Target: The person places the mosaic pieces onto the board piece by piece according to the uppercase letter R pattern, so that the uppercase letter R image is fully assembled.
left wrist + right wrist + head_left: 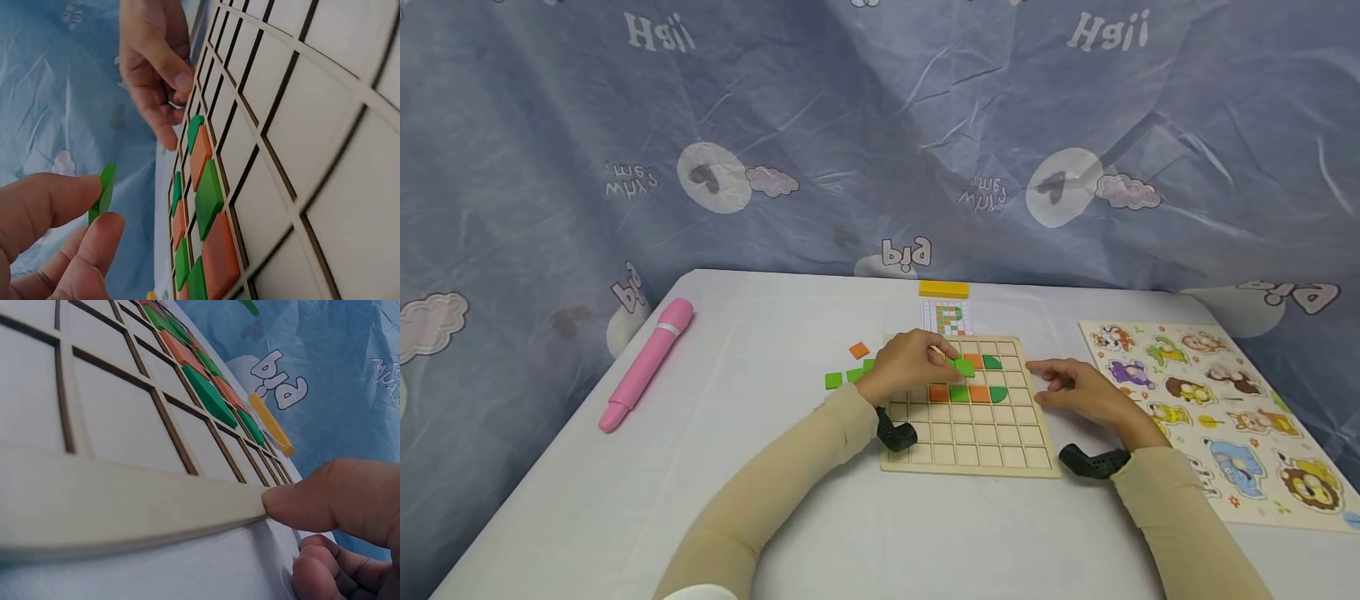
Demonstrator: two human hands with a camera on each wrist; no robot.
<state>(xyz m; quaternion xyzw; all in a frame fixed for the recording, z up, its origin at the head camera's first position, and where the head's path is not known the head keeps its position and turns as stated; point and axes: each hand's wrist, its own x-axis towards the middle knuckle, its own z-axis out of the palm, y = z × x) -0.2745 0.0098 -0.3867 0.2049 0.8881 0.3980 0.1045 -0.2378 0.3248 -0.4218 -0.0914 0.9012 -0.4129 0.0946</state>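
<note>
My left hand pinches a green square tile between thumb and index finger, held up over the far part of the wooden grid board. Orange tiles, green squares and dark green rounded pieces lie in the grid in two rows; the left hand hides part of the farther row. At the board's right side is my right hand, its thumb right at the rim in the right wrist view and its index finger stretched along the edge. It holds nothing.
Several loose green tiles and an orange one lie left of the board. Behind it are a pattern card and a yellow block. An animal puzzle board lies at right, a pink wand-shaped object at left.
</note>
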